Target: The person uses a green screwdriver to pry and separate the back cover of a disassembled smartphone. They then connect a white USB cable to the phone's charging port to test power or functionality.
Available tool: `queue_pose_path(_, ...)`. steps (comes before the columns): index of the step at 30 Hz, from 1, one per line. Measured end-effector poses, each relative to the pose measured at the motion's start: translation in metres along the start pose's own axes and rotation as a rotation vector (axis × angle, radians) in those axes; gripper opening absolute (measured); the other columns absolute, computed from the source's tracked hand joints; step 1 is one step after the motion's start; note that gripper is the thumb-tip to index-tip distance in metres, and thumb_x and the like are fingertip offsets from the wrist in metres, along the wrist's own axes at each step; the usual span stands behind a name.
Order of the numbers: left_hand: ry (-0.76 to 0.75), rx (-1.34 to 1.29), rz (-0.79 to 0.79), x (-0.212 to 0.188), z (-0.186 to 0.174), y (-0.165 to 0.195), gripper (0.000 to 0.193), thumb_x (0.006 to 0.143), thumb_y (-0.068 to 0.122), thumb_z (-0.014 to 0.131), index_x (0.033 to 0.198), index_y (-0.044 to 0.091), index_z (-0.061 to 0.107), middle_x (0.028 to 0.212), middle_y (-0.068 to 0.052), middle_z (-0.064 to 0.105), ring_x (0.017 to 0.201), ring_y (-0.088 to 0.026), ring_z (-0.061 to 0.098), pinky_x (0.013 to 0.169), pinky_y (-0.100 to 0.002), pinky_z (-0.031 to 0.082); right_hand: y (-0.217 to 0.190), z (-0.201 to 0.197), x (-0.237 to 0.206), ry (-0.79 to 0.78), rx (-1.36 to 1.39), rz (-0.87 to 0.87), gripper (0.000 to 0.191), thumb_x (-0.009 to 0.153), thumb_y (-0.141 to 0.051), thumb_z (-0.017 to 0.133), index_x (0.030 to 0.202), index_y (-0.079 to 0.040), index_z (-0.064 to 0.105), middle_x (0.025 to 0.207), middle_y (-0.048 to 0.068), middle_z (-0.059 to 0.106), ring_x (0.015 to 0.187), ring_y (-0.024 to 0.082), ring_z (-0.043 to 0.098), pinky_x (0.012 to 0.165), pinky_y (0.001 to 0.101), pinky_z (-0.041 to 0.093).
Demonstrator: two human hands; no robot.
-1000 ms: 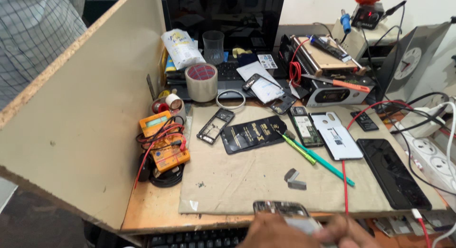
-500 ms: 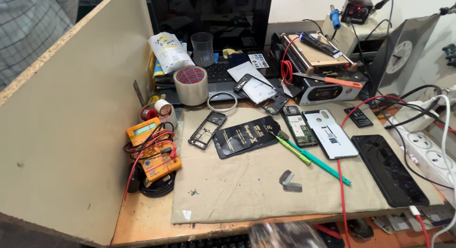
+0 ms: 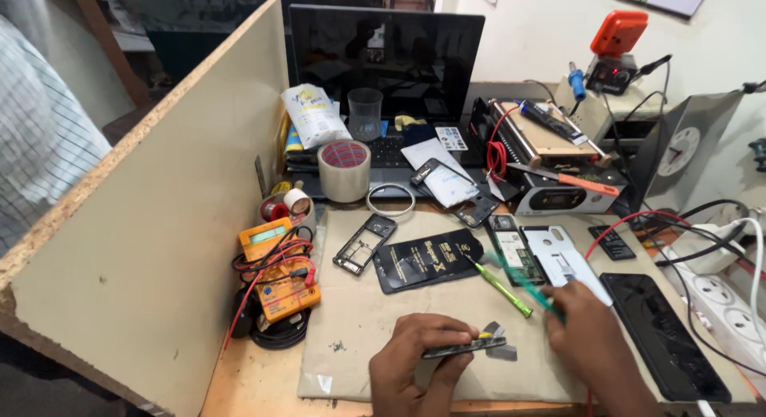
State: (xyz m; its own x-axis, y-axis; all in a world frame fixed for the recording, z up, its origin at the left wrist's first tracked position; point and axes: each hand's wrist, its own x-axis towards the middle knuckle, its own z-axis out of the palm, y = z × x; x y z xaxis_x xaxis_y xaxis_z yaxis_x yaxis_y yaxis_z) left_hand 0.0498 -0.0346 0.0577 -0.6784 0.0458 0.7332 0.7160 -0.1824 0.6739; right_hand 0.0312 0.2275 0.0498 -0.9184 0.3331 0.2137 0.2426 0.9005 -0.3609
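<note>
On the cluttered counter (image 3: 255, 377), your left hand (image 3: 415, 361) pinches a thin dark phone part (image 3: 467, 347) at 6 o'clock; your right hand (image 3: 594, 341), at 4 o'clock beside it, grips a blurred teal screwdriver (image 3: 523, 283).

I am looking down on a phone-repair workshop: a cluttered table (image 3: 247, 381) covered by a grey work mat (image 3: 375, 321), strewn with a phone frame (image 3: 365, 244), a circuit board (image 3: 515, 251), a white back cover (image 3: 558, 253) and a dark screen panel (image 3: 658, 333). An orange multimeter (image 3: 279, 269) with red leads, a heating plate station (image 3: 550, 158), a tape roll (image 3: 344, 170), a power strip (image 3: 730, 305) and a laptop (image 3: 383, 66) crowd the edges.
</note>
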Motion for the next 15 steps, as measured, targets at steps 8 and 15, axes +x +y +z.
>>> queue_pose_path(8,0.103,-0.112,-0.276,0.010,0.016,-0.005,0.018,0.086,-0.007,0.075,0.102,0.000,0.074,0.104,-0.014,0.077,0.101,-0.025,0.077,0.089,-0.034,0.061,-0.011,-0.012,-0.042,0.285,0.474,-0.190,0.040,0.087,-0.009,0.066,0.127,-0.009,0.058,0.088,0.005,0.077,0.075,0.021,0.076,0.070,0.0369,0.059)
queue_pose_path(15,0.158,-0.012,-0.199,0.014,0.028,-0.004,0.019,0.084,-0.006,0.076,0.102,0.000,0.072,0.104,-0.014,0.077,0.100,-0.025,0.079,0.086,-0.033,0.064,0.059,0.044,-0.046,-0.305,-0.033,-0.390,0.090,0.082,-0.020,0.075,0.160,-0.020,0.029,0.077,0.010,0.074,0.068,0.028,0.074,0.067,0.0425,0.058)
